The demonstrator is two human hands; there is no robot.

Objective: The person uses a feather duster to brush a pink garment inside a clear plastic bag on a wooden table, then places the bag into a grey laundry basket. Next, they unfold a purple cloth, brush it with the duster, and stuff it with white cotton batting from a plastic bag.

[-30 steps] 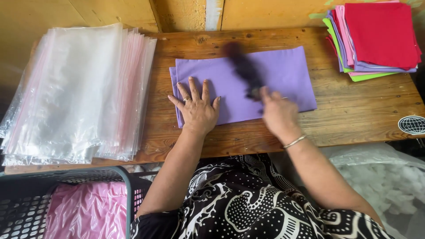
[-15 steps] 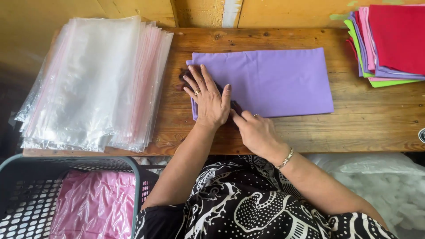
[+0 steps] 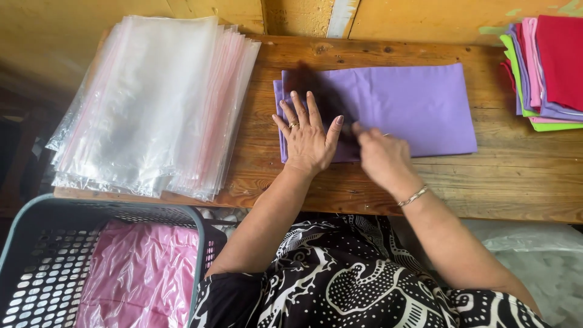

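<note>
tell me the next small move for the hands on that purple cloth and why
Probably sweep the right hand rightward across the folded purple cloth to smooth it: the left hand lies flat pinning the cloth's left end, and the right sits at its near edge beside it.

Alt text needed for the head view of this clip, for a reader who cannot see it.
A person's left hand lies flat on a folded purple cloth on a wooden table, while the right hand rests on the cloth's near edge beside it. Clear plastic bags are stacked at left, coloured cloths at right, and a basket holding pink plastic sits below.
</note>
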